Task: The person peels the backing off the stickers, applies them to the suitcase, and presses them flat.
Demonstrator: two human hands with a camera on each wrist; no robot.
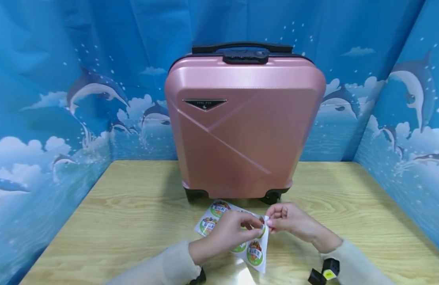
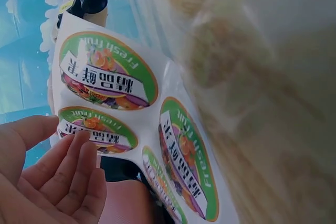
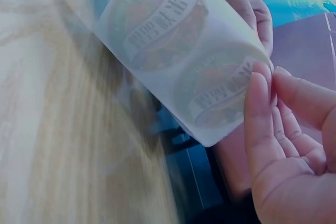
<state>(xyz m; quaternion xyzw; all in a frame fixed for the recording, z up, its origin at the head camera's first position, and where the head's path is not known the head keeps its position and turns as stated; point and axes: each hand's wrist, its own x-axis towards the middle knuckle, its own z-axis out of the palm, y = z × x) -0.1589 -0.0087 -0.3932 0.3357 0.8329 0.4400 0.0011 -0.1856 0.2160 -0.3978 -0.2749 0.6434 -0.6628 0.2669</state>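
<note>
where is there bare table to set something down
The table is bare between the suitcase and the left curtain, and toward the right curtain. In front of the suitcase it's crowded: left hand, right hand, sticker sheet.

suitcase as barrier, room either side

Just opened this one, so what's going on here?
A person's right hand pinches the edge of a sheet of "Fresh fruit" stickers. The left hand is over the sheet, thumb and forefinger apart beside one sticker; whether they touch it is unclear. Behind, a pink hard-shell suitcase stands upright on the wood-grain table, with no fruit sticker visible on its front.
</note>
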